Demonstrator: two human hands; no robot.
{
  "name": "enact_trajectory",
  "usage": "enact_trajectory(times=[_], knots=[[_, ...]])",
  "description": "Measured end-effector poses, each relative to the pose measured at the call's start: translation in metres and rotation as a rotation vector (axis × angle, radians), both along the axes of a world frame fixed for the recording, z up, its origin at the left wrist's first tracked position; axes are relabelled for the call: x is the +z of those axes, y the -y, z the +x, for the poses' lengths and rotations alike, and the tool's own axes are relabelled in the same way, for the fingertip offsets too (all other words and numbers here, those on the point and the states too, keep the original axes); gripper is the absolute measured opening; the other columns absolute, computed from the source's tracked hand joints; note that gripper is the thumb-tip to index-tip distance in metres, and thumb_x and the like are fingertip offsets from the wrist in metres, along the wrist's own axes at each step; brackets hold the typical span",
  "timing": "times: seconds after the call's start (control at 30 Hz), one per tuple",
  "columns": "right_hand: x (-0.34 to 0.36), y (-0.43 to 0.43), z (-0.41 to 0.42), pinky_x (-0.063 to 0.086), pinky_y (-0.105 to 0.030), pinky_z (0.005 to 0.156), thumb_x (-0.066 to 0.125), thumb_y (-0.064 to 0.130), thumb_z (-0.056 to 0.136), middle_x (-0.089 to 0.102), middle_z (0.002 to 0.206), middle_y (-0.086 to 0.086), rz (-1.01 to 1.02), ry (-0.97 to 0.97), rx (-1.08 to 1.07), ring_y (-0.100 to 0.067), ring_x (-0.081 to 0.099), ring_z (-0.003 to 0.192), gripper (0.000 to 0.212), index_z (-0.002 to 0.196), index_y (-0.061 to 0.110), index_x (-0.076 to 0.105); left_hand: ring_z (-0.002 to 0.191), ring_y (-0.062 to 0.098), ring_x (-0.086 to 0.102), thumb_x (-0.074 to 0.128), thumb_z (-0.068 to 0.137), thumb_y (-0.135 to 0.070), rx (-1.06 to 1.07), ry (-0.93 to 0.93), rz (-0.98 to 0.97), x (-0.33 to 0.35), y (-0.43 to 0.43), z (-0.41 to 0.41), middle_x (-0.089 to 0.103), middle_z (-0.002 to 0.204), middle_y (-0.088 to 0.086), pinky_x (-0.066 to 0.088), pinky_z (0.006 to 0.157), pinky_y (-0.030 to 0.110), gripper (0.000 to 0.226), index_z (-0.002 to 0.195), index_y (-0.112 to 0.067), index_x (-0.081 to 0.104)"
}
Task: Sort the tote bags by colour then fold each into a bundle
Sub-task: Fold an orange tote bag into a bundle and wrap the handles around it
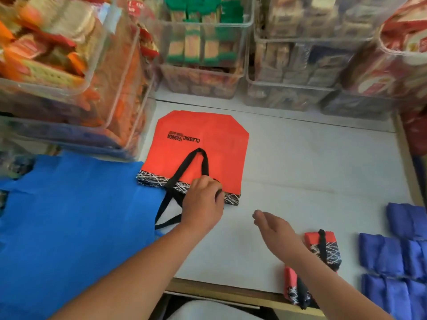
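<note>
A red tote bag (203, 135) with black handles and a black-and-white patterned hem lies flat on the white table (312, 162), its far corners folded in. My left hand (203, 202) rests on the hem with fingers curled at one black handle strap. My right hand (275, 229) hovers open above the table, to the right of the bag, touching nothing. Two folded red bundles (323, 248) (293, 287) lie under my right forearm. Several folded dark blue bundles (392, 257) sit at the right edge. A blue tote bag (76, 215) is spread out on the left.
Clear plastic bins full of packaged snacks (203, 47) line the back of the table, and a tall stack of them (69, 77) stands at the left. A red packet bag (406, 47) bulges at the far right. The table's wooden front edge (231, 289) runs below my arms.
</note>
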State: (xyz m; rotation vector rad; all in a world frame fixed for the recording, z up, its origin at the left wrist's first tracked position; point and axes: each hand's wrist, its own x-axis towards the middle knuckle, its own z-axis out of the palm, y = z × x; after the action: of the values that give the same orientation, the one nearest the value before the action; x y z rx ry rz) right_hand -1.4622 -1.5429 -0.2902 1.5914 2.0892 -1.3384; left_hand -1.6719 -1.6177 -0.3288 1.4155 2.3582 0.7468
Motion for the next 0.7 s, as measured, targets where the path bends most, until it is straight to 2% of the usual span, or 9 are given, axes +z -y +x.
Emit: enact_trajectory(times=[0.07,0.17,0.27,0.4,0.47,0.53,0.6,0.63,0.7], knots=[[-0.004,0.0,-0.016,0.049,-0.045,0.098,0.035,0.061,0.102,0.07,0.111,-0.019,-0.004,-0.063,-0.073,-0.032,0.063,0.111,0.069,0.114,-0.002,0.061,0.107,0.029,0.054,0.065,0.091,-0.041,-0.093,-0.033,-0.105,-0.011,-0.018,-0.005,0.062,0.113,0.003,0.05,0.087,0.042,0.031,0.106,-0.015,0.071],[-0.005,-0.001,-0.025,0.049,-0.045,0.098,0.036,0.06,0.102,0.069,0.111,-0.02,-0.014,-0.101,-0.119,-0.031,0.062,0.11,0.068,0.113,-0.002,0.062,0.132,0.035,0.043,0.059,0.084,-0.068,-0.116,0.018,-0.45,-0.032,-0.033,0.006,0.055,0.131,0.007,0.046,0.102,0.047,0.062,0.12,-0.018,0.066],[-0.008,-0.004,-0.023,0.049,-0.046,0.098,0.036,0.062,0.101,0.07,0.109,-0.019,-0.032,-0.11,-0.153,-0.031,0.063,0.108,0.069,0.112,0.0,0.063,0.135,0.039,0.037,0.063,0.071,-0.077,-0.051,-0.077,-0.516,-0.04,-0.043,0.02,0.05,0.133,0.008,0.045,0.103,0.052,0.078,0.124,-0.018,0.061],[-0.009,-0.009,-0.015,0.05,-0.044,0.097,0.033,0.066,0.098,0.07,0.106,-0.018,-0.05,-0.085,-0.162,-0.028,0.065,0.104,0.075,0.112,-0.001,0.063,0.125,0.042,0.043,0.068,0.075,-0.053,0.013,-0.132,-0.489,-0.045,-0.05,0.032,0.053,0.121,0.011,0.047,0.094,0.056,0.05,0.109,-0.016,0.064],[-0.01,-0.012,-0.011,0.05,-0.042,0.096,0.033,0.066,0.097,0.072,0.102,-0.015,-0.049,-0.08,-0.16,-0.024,0.066,0.101,0.075,0.112,-0.001,0.063,0.119,0.045,0.049,0.062,0.081,-0.038,-0.01,-0.09,-0.357,-0.052,-0.043,0.031,0.057,0.112,0.011,0.048,0.088,0.058,0.028,0.092,-0.013,0.067],[-0.011,-0.015,-0.009,0.05,-0.043,0.094,0.037,0.059,0.101,0.071,0.107,-0.015,-0.019,-0.079,-0.139,-0.027,0.064,0.103,0.065,0.115,0.001,0.063,0.102,0.039,0.057,0.058,0.091,-0.026,-0.041,0.007,-0.186,-0.055,-0.033,0.022,0.055,0.112,0.008,0.051,0.079,0.051,0.015,0.086,-0.012,0.062],[-0.011,-0.021,-0.007,0.052,-0.034,0.093,0.044,0.054,0.1,0.068,0.125,-0.002,0.062,-0.106,-0.11,-0.02,0.063,0.116,0.052,0.129,0.016,0.063,0.084,0.032,0.057,0.058,0.097,-0.018,-0.071,0.1,-0.093,-0.042,-0.027,0.011,0.049,0.12,0.006,0.05,0.068,0.041,0.013,0.086,-0.011,0.056],[-0.009,-0.024,-0.005,0.05,-0.031,0.098,0.047,0.054,0.098,0.058,0.139,0.004,0.141,-0.124,-0.061,-0.016,0.057,0.127,0.053,0.14,0.023,0.055,0.08,0.03,0.055,0.059,0.097,-0.013,-0.097,0.105,-0.065,-0.032,-0.024,0.007,0.046,0.121,0.005,0.048,0.065,0.039,0.013,0.086,-0.01,0.055],[-0.004,-0.037,-0.003,0.047,-0.035,0.103,0.061,0.048,0.096,0.035,0.16,0.002,0.406,-0.149,0.108,-0.019,0.04,0.143,0.067,0.155,0.027,0.038,0.078,0.025,0.054,0.063,0.093,-0.003,-0.192,0.052,-0.017,-0.01,-0.016,0.004,0.045,0.117,0.003,0.049,0.062,0.039,0.012,0.087,-0.009,0.055]])
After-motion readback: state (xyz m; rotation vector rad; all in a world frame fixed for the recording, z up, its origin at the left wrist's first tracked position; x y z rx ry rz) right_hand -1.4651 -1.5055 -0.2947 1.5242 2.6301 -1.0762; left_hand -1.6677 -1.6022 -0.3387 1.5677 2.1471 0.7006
